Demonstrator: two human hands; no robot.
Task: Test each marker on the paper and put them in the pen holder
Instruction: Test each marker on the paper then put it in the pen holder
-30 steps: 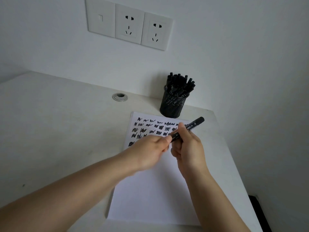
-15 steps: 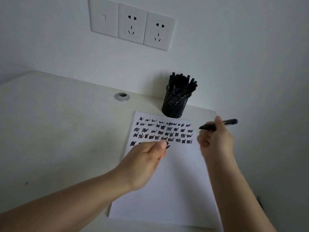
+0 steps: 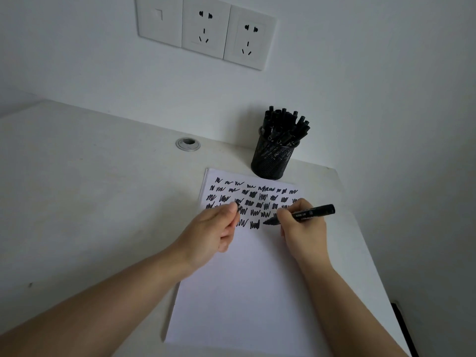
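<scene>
A white sheet of paper (image 3: 247,284) lies on the desk, its upper part covered with rows of black scribbles. My right hand (image 3: 301,228) grips an uncapped black marker (image 3: 309,214), tip pointing left and resting on the paper just right of the last scribble. My left hand (image 3: 213,233) is closed over the left side of the scribbled rows; a small dark piece, likely the marker's cap, shows at its fingertips. A black mesh pen holder (image 3: 273,158) packed with several black markers stands behind the paper's top edge.
The pale desk (image 3: 90,189) has a round metal cable grommet (image 3: 188,144) left of the holder. Wall sockets (image 3: 206,29) sit on the white wall above. The desk's right edge runs close to the paper, with a dark object (image 3: 401,328) beyond it.
The two hands came apart, uncapping the marker. My right hand swung out to the right, then came back down and left, setting the tip on the paper. My left hand stayed.
</scene>
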